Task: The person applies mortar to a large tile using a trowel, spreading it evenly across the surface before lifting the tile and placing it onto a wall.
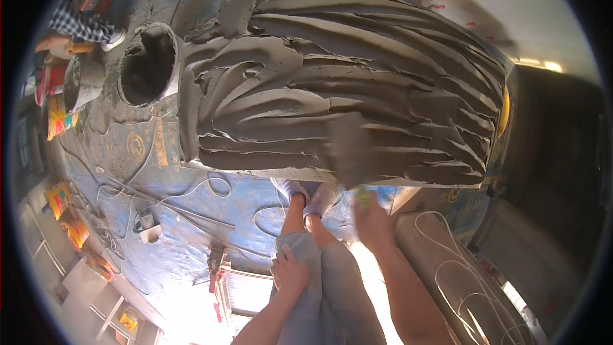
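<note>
My right hand [372,222] is closed around the green handle of a trowel [350,153]. Its grey blade, smeared by motion, is over the near part of a large slab coated in thick grey mortar [268,89]. Ridges and sweeping strokes run across most of the coat, with a smoother lump at the far left corner. My left hand [290,271] rests on my left leg by the knee, fingers spread and holding nothing. At the slab's left stands a bucket [177,64] with grey mortar inside.
A second bucket [83,83] stands farther left, beside a co-worker's hand [57,45] and checkered clothing. Cables [185,195] lie across the blue floor covering [191,236]. A long brown padded piece [434,262] with a white cord is at my right. Yellow-and-red packages line the left side.
</note>
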`<state>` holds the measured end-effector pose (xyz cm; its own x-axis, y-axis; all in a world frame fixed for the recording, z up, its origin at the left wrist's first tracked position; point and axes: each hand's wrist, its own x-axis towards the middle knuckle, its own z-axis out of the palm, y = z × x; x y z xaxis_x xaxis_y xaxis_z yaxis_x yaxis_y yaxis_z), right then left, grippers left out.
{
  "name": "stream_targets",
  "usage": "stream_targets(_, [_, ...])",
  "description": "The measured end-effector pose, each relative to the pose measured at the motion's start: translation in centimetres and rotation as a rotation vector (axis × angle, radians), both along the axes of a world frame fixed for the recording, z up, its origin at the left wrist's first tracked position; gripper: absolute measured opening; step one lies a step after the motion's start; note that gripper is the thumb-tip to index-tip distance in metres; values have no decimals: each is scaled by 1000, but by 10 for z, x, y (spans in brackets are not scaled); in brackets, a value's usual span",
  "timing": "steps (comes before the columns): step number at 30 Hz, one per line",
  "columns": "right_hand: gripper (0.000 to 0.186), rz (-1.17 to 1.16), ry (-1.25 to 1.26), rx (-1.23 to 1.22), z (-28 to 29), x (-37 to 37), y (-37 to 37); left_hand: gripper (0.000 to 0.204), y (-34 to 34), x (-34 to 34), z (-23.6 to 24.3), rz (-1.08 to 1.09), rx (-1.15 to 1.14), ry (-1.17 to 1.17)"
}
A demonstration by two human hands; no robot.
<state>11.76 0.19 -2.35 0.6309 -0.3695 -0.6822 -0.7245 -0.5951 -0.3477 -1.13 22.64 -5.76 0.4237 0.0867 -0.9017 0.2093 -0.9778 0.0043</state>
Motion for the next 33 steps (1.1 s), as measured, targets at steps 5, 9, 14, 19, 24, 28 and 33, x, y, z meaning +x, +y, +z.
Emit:
stream_targets(5, [32,-1078,-14,539,8,-18,-18,75,-3,-20,1,0,9,10])
stream_targets(9, [27,-1421,414,867,-3,-4,90,72,-14,-39,1,-14,-67,-146])
stream_targets(14, [43,-244,-5,558,-6,0,200,72,-16,-31,39,5,-43,-193])
stream_targets(19, [37,196,-52,232,-51,-88,106,70,4,-32,32,-62,-17,-214])
stream_targets(24, [33,55,-98,-91,28,-95,-21,71,41,-50,19,-128,54,-210])
stream_targets(28, [30,-1134,78,547,36,-96,-28,73,62,-47,12,-154,3,-141])
stream_targets(33, [29,-1325,95,933,7,-74,101,76,87,-38,6,-208,-31,-105])
